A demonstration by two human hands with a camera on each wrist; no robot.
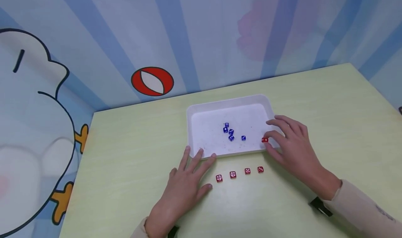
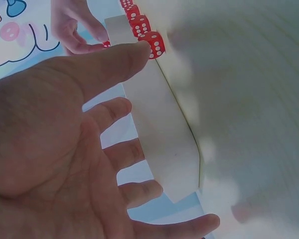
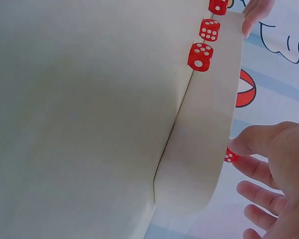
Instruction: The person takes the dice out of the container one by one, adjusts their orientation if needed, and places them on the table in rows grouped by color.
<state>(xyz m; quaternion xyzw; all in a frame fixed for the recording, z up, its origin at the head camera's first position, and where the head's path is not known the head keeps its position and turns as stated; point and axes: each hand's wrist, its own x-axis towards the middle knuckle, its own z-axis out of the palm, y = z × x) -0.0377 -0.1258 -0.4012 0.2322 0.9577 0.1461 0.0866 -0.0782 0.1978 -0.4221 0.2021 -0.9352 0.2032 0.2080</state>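
Between thumb and forefinger, my right hand (image 1: 295,149) pinches a red die (image 1: 265,140) over the right end of a white tray (image 1: 229,103). The same red die (image 3: 230,155) shows at the fingertips in the right wrist view. My left hand (image 1: 185,189) has its fingers spread, fingertips at the tray's near left rim. Several blue dice (image 1: 231,138) lie inside the tray, most in a loose cluster, with one blue die (image 1: 243,138) apart to the right. In front of the tray, several red dice (image 1: 232,175) stand in a spaced row on the table, right of my left thumb.
The pale green table (image 1: 132,154) meets a blue striped wall (image 1: 213,39) behind the tray. A cartoon figure (image 1: 34,133) and a red ball picture (image 1: 152,81) are printed on the wall. Light sleeves (image 1: 361,206) cover the forearms.
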